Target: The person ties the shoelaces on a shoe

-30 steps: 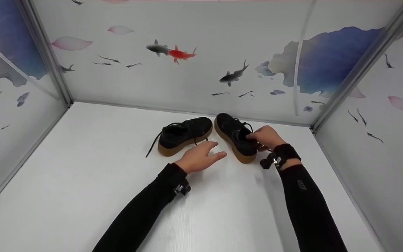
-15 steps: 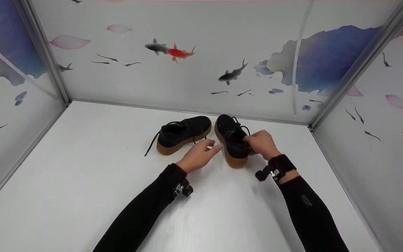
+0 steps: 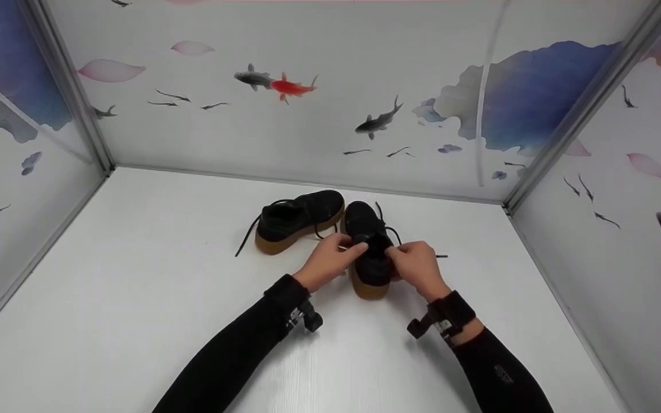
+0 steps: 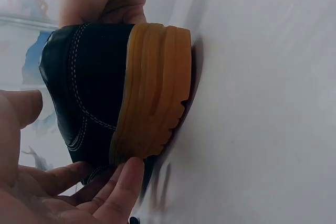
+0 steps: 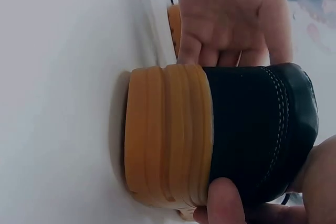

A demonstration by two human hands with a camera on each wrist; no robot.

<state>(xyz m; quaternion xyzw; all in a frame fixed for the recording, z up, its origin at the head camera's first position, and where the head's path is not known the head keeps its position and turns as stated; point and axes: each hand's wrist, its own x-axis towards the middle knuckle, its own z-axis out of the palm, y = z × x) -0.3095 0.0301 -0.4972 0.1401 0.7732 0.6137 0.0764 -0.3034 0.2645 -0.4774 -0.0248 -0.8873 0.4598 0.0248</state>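
A black lace-up shoe [image 3: 372, 274] with a thick tan sole points toward the back wall, its heel nearest me. My right hand [image 3: 420, 267] grips its right side, thumb at the collar and fingers against the outside. At the left side, the fingers of my left hand [image 3: 325, 263] touch the shoe low near the sole [image 4: 152, 87], while the thumb stands a little off the collar. The matching shoe [image 3: 302, 221] lies just to the left, toe angled to the right, close to the first shoe's toe. Its laces hang loose.
Both shoes are on a white tabletop [image 3: 152, 275] in front of a white back wall [image 3: 204, 137] printed with fish and petals. Side panels [image 3: 611, 189] close it in on left and right. A lace end [image 3: 442, 256] sticks out beyond my right hand.
My right hand has drawn the gripped shoe toward me and to the left, turning it straighter. My left hand, earlier apart from it, now touches its left side.
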